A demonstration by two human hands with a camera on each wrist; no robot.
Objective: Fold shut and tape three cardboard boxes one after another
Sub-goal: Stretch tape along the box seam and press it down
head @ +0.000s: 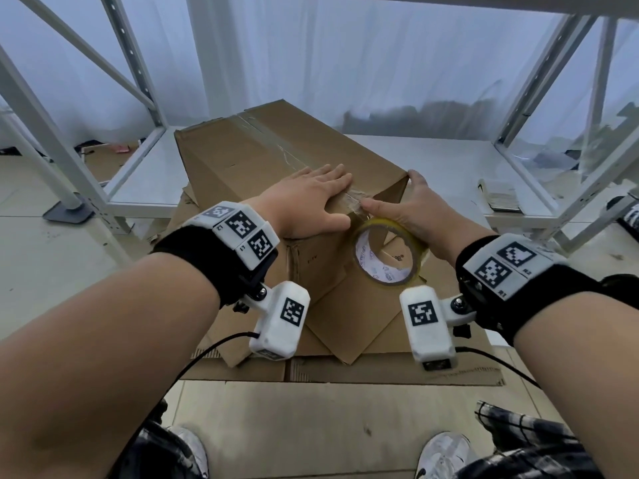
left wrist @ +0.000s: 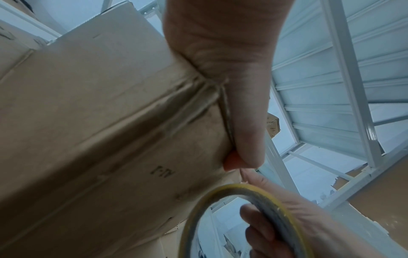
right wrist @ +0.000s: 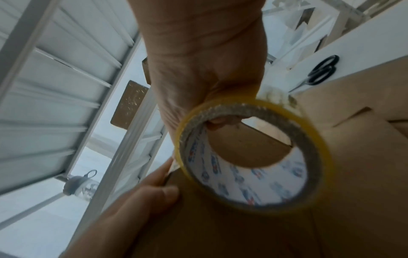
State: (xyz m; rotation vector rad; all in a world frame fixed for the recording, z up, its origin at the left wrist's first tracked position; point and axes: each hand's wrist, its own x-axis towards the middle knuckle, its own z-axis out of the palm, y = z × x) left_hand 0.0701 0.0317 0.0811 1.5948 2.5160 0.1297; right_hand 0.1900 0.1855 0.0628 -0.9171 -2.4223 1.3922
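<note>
My left hand (head: 307, 198) lies flat, fingers straight, on the cardboard box (head: 242, 160) top at its near edge. My right hand (head: 415, 209) grips the tape roll (head: 387, 254) just off that edge, floor (head: 45, 264) open leftward.

A brown cardboard box (head: 276, 174) is stood on flattened cardboard, its top seam taped; a yellow-edged tape roll (head: 387, 252) is held against its near end.

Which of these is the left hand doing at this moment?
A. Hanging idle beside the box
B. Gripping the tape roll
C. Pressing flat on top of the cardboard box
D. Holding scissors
C: in the head view the left hand lies spread, fingers straight, on top of the cardboard box, while the right hand holds the tape roll.
</note>
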